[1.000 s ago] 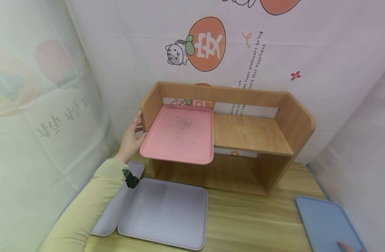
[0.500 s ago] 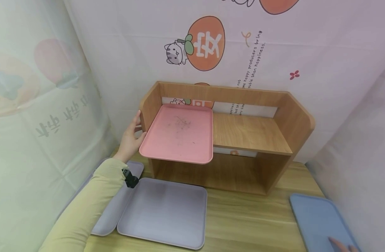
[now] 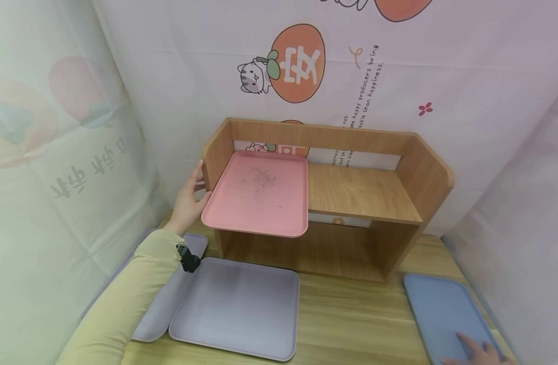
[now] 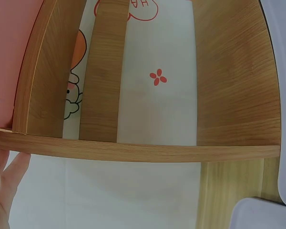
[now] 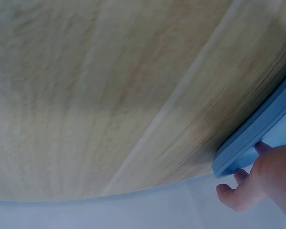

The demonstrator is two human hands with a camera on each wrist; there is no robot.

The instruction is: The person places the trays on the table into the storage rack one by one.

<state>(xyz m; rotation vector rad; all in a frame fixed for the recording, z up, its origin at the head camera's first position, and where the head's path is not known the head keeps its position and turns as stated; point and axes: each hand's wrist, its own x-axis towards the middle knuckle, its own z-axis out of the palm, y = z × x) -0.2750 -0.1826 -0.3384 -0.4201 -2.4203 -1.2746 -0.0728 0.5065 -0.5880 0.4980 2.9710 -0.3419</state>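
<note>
My left hand (image 3: 186, 207) grips the left side panel of a wooden desktop shelf (image 3: 363, 192), fingers on its outer face and thumb at its front edge. Right beside that thumb is a pink tray (image 3: 260, 197), which lies on the upper board and juts past its front. At the lower right of the head view, my right hand (image 3: 481, 352) holds a blue tray (image 3: 443, 309) by its near end. The right wrist view shows one finger inside the blue rim (image 5: 248, 138) and other fingers outside it, by the table's edge.
Two pale purple trays lie on the wood-grain table (image 3: 356, 319): one tray (image 3: 237, 309) before the shelf, another tray (image 3: 160, 309) to its left, partly behind my sleeve (image 3: 128, 294). Printed cloth (image 3: 169, 91) hangs behind and at both sides.
The blue tray has slid left across the table along with my right hand, which shows more in the head view. My left hand, the shelf and the pink tray stay put.
</note>
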